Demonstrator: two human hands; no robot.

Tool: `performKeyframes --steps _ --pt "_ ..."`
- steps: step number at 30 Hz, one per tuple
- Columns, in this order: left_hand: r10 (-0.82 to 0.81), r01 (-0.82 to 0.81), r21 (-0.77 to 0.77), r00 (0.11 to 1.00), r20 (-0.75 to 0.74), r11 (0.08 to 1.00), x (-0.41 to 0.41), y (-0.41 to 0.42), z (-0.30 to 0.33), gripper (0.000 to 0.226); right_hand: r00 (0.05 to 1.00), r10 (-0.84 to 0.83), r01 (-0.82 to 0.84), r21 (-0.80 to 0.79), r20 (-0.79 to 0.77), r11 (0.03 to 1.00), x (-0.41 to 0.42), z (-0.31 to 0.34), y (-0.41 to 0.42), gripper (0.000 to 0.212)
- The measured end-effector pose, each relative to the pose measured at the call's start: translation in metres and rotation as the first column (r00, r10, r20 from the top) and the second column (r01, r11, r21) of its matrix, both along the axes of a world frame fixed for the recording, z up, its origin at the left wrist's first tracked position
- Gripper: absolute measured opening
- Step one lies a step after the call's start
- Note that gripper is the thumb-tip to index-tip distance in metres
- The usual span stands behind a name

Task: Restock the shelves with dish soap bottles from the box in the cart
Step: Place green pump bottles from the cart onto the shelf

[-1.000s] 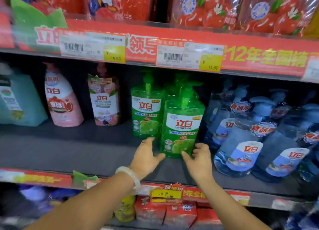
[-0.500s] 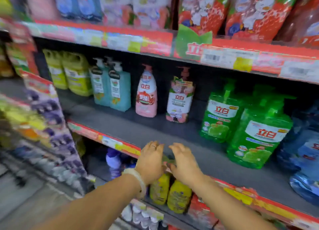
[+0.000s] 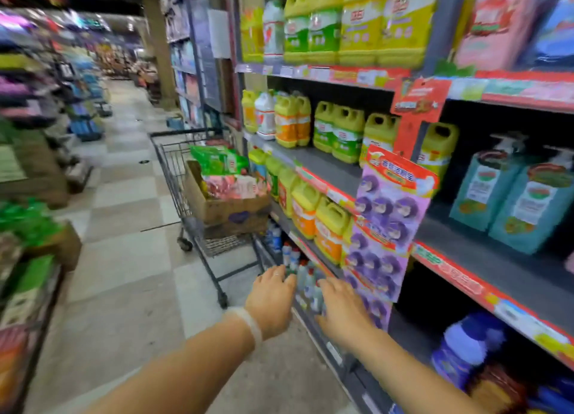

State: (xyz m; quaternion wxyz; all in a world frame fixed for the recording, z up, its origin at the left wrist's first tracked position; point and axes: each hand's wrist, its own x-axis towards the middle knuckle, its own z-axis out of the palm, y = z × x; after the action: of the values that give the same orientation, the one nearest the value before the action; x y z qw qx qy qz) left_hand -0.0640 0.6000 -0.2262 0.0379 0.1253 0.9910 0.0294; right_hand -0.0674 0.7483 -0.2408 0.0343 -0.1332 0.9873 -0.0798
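A metal shopping cart (image 3: 174, 162) stands in the aisle ahead, beside the shelving. In it sits a cardboard box (image 3: 228, 210) holding green and pink dish soap packs (image 3: 222, 165). My left hand (image 3: 271, 298) and my right hand (image 3: 343, 309) are stretched forward side by side in front of me, fingers relaxed, holding nothing. Both hands are well short of the cart. Teal pump bottles (image 3: 512, 196) stand on the grey shelf (image 3: 484, 258) at right.
Shelves on the right carry yellow and green jugs (image 3: 338, 134) and a hanging strip of purple packs (image 3: 385, 227). Small bottles fill the low shelf (image 3: 306, 281) beyond my hands. Tiled floor (image 3: 124, 258) runs down the aisle. Another display with green items (image 3: 28, 224) stands at left.
My view has swung left from the green pump bottles on the shelf to the aisle and cart. Both hands came off the green bottle and now hang forward, holding nothing.
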Motion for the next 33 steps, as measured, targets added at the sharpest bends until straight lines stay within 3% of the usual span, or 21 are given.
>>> performKeyframes --steps 10,14,20,28,33 --pt "0.240 -0.240 -0.004 0.971 -0.006 0.971 -0.078 -0.153 -0.013 0.059 0.980 0.188 -0.191 0.032 0.065 0.981 -0.113 0.004 -0.162 0.054" --pt "0.293 -0.293 -0.024 0.956 -0.001 0.956 -0.134 -0.203 -0.013 0.070 0.973 0.226 -0.226 0.009 0.051 0.974 -0.183 0.003 -0.213 0.056" --pt "0.380 -0.380 0.015 0.924 -0.043 0.925 -0.239 -0.278 0.011 0.061 0.956 0.292 -0.291 -0.026 0.017 0.956 -0.303 0.023 -0.291 0.060" --pt "0.414 -0.414 0.002 0.910 -0.008 0.910 -0.347 -0.362 -0.005 0.056 0.945 0.320 -0.320 -0.008 0.072 0.947 -0.418 0.015 -0.376 0.056" --pt "0.350 -0.350 0.011 0.937 0.006 0.937 -0.441 -0.416 -0.011 0.065 0.965 0.255 -0.255 -0.008 0.067 0.967 -0.504 0.002 -0.424 0.056"
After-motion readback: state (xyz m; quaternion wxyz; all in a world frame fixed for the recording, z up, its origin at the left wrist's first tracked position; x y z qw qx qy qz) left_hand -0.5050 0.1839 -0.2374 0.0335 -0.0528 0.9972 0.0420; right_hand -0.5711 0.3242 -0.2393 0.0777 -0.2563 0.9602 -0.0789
